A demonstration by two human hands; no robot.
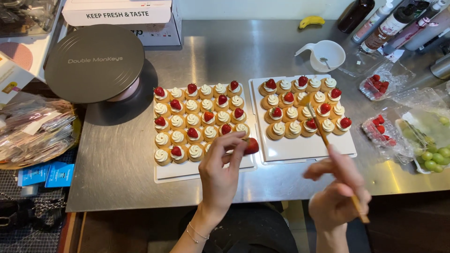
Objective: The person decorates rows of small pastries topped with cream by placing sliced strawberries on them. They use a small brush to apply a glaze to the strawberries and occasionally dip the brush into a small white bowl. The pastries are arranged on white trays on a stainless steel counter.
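The left hand (pixel 220 171) pinches a halved strawberry (pixel 251 146) between thumb and fingertips, fingers closed on it, holding it just above the near right part of the left white tray (pixel 187 172). The berry's long axis runs roughly up and to the left, its narrower end toward the fingers and its broad red side facing the right tray; it looks glossy, deep red and small next to the hand. The right hand (pixel 335 192) is closed on a wooden-handled brush (pixel 323 133), gripped low on the handle, which shows again below the hand. The brush's long axis slants from the lower right up to the upper left, and its tip lies over the pastries on the right white tray (pixel 304 150), near the middle of that group. The hand is somewhat blurred. Both trays sit side by side on a steel table (pixel 117 154), each filled with rows of small round tarts (pixel 194 120) topped with white cream swirls, some also carrying a strawberry piece. Behind the right tray stands a white measuring cup (pixel 328 54) with a spoon inside. To the right lie clear plastic packs of strawberry pieces (pixel 382 84) and a container of green grapes (pixel 433 157). At the far left a dark round turntable (pixel 93 63) stands beside a white box (pixel 117 11), and dark bottles (pixel 393 21) lean at the far right corner.
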